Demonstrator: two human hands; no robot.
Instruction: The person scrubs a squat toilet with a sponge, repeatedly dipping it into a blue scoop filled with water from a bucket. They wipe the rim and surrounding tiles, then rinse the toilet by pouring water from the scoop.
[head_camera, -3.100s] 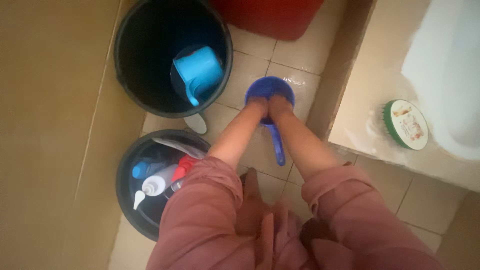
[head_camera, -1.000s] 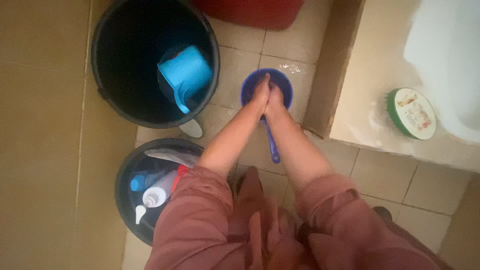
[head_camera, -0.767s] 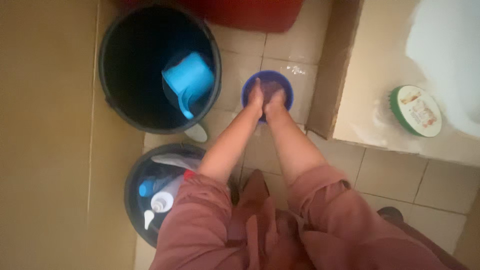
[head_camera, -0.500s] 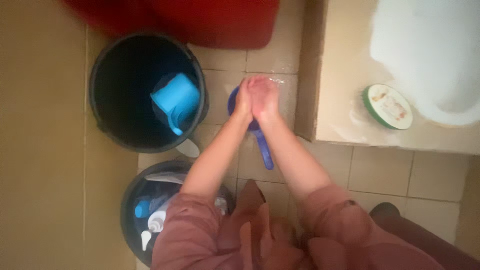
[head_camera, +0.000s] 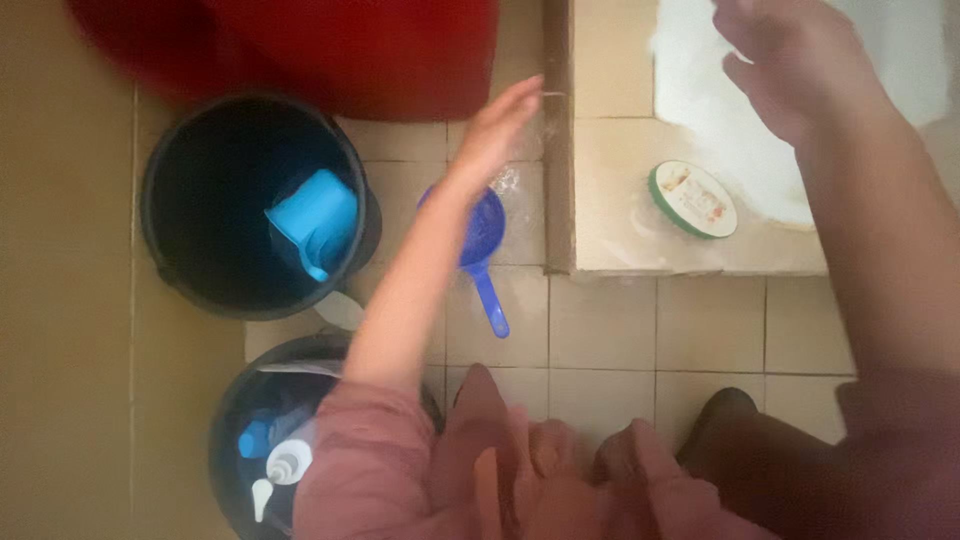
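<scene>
Two open, empty hands: the left hand (head_camera: 497, 127) hovers above the blue plastic long-handled scoop (head_camera: 478, 240), the right hand (head_camera: 790, 60) near the round green-rimmed brush (head_camera: 692, 199).

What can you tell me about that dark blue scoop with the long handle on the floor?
The dark blue scoop looks like plastic: a round bowl with a straight handle pointing toward the person. It sits upright on the pale floor tiles, between the black bucket and the raised step. The left forearm crosses over its bowl; the left hand is open above, not gripping it.
</scene>
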